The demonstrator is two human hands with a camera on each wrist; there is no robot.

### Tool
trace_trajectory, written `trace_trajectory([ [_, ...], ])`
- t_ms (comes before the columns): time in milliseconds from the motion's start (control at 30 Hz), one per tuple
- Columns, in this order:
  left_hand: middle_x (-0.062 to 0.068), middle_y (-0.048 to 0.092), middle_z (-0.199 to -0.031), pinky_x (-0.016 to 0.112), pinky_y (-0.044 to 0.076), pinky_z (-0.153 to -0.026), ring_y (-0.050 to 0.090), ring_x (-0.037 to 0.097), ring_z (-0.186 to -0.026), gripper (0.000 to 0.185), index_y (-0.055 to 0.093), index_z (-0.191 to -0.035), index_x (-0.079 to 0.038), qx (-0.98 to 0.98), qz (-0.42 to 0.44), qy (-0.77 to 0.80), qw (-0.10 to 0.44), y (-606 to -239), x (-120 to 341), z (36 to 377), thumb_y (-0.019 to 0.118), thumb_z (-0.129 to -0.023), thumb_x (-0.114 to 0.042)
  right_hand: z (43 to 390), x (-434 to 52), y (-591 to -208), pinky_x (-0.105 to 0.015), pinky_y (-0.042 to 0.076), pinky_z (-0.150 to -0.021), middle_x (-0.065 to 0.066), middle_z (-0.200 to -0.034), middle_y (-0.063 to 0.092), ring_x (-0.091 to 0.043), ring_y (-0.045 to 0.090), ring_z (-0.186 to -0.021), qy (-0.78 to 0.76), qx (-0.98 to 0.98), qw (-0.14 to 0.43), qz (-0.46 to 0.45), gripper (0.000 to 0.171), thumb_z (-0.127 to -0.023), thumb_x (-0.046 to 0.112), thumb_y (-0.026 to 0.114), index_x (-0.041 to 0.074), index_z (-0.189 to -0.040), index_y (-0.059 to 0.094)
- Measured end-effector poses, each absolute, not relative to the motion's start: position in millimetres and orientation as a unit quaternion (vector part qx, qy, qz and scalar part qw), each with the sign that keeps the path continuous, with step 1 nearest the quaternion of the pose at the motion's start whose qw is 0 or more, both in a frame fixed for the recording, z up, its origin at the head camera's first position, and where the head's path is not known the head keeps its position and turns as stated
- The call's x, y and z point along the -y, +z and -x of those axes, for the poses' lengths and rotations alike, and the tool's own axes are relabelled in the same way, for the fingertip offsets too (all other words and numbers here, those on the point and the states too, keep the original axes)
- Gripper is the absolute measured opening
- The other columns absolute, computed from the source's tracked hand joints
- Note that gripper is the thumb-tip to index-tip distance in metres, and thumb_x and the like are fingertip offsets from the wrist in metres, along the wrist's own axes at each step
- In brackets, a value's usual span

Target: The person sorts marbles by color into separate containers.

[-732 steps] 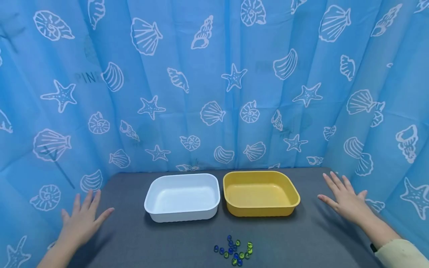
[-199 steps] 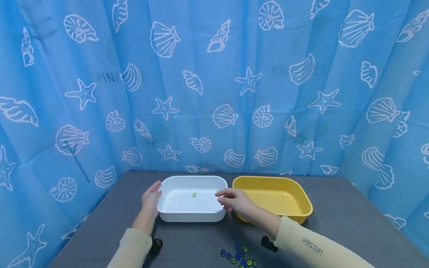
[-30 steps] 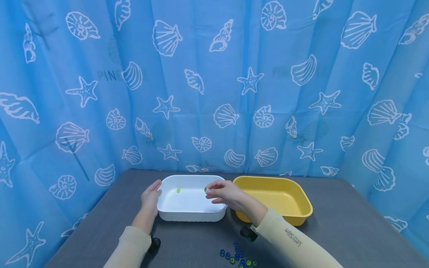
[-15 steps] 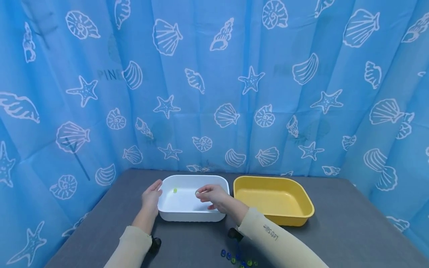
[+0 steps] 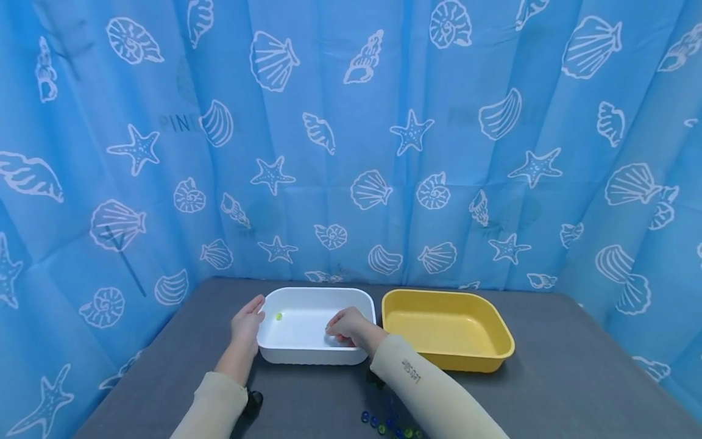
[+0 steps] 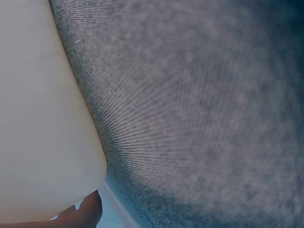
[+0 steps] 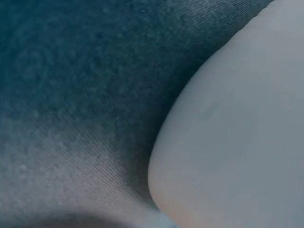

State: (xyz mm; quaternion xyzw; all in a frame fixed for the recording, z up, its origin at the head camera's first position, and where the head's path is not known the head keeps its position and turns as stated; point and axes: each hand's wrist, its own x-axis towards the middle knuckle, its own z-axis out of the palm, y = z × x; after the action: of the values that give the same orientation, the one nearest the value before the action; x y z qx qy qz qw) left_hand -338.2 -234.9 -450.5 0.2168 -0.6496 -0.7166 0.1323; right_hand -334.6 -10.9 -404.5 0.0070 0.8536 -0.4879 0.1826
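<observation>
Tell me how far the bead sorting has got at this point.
Barely started. One green bead lies in the white tray; the yellow tray holds nothing visible. The right hand is down inside the white tray with curled fingers; whether it holds a bead cannot be told. The left hand rests on that tray's rim. The bead pile remains on the table.

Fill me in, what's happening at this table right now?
A person is working at two trays on a grey table. The left hand rests against the left end of the white tray; the right hand reaches down inside it, fingers curled, contents hidden. One green bead lies in the white tray. The yellow tray holds nothing visible. A pile of blue and green beads sits at the near edge.
</observation>
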Motion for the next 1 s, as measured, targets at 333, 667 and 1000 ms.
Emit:
trace_trajectory([
  [333, 0.014, 0.035, -0.152, 0.044, 0.026, -0.113, 0.028, 0.029, -0.142, 0.047, 0.038, -0.149, -0.007, 0.647, -0.212, -0.721, 0.132, -440.1, 230.4, 329.5, 0.043, -0.102, -0.002, 341.7, 18.3, -411.4, -0.02, 0.031, -0.042, 0.001, -0.051, 0.045, -0.009, 0.038, -0.044, -0.419, -0.893, 0.161, -0.037, 0.014, -0.081, 0.0, 0.076, 0.008, -0.072, 0.069],
  [667, 0.016, 0.032, -0.154, 0.043, 0.022, -0.114, 0.024, 0.03, -0.143, 0.046, 0.034, -0.15, -0.004, 0.646, -0.212, -0.724, 0.118, -418.6, 217.5, 305.0, 0.038, -0.104, -0.003, 339.0, 12.2, -412.9, -0.022, 0.033, -0.045, -0.002, -0.059, 0.049, -0.012, 0.04, -0.048, -0.504, -0.848, 0.152, -0.051, 0.004, -0.086, 0.003, 0.071, 0.005, -0.089, 0.069],
  [1000, 0.009, 0.037, -0.153, 0.042, 0.027, -0.113, 0.029, 0.026, -0.142, 0.045, 0.039, -0.149, -0.011, 0.661, -0.207, -0.709, 0.132, -461.3, 239.1, 343.9, 0.04, -0.104, -0.008, 326.2, -7.1, -390.4, -0.033, 0.054, -0.07, -0.009, -0.084, 0.061, -0.02, 0.058, -0.073, -0.589, -0.803, 0.089, 0.021, 0.016, -0.096, 0.014, 0.062, 0.002, -0.105, 0.066],
])
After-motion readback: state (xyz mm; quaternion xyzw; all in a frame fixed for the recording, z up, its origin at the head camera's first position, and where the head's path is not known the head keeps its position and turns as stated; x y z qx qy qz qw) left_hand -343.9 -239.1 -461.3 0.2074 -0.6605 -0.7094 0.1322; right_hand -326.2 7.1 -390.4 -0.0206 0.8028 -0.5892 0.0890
